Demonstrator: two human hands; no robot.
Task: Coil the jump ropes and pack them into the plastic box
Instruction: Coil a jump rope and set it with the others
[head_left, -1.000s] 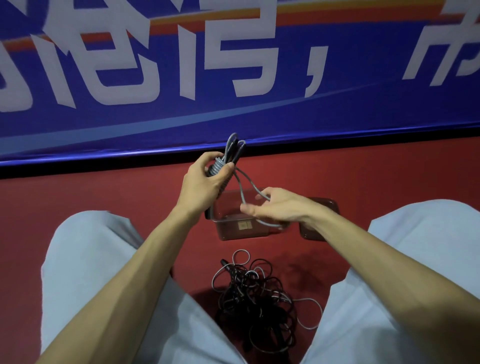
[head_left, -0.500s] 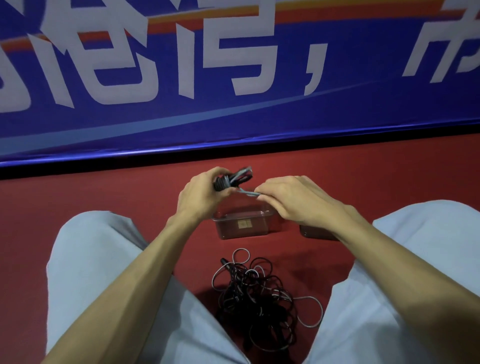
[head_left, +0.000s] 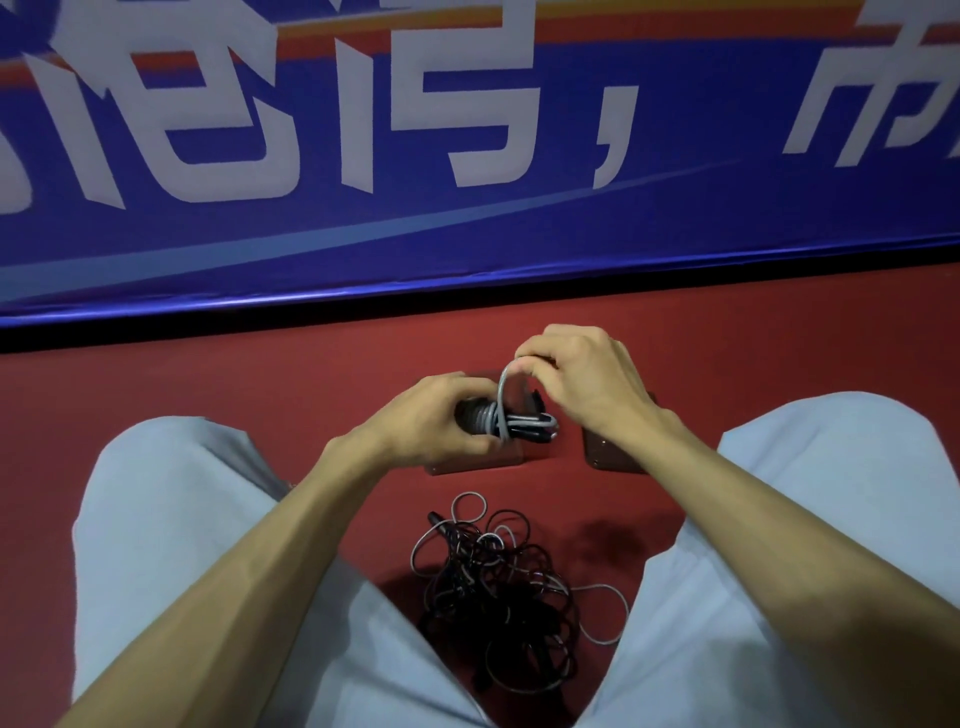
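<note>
A blue banner (head_left: 467, 218) with big white characters fills the wall behind, and below it runs the red floor (head_left: 208, 374) where the person sits with knees apart in pale trousers (head_left: 171, 519). That spread leaves a working bay between the legs. The tangled pile of dark and grey jump ropes (head_left: 498, 587) lies there on the floor, close at hand for the next pick. Just beyond it stands the clear plastic box (head_left: 493, 462), open at the top. What looks like its lid (head_left: 613, 457) lies just beside it on the right, out of the way.

Both hands work above the box, so a finished bundle has only to drop in. The left hand (head_left: 426, 421) has its grip clamped round one end of the coiled grey rope (head_left: 519, 423), holding the turns together and sideways. The right hand (head_left: 582, 379) pinches the free cord, its grip closed on a loop (head_left: 503, 384) that arches up over the bundle, I'd say to bind it.

Half a second back the right hand was level with the bundle, fingers at its side. It has since risen and gone farther out, drawing the loop up. A second back the bundle stood upright with long slack hanging, and that slack is now mostly taken in. The floor pile has not stirred.
</note>
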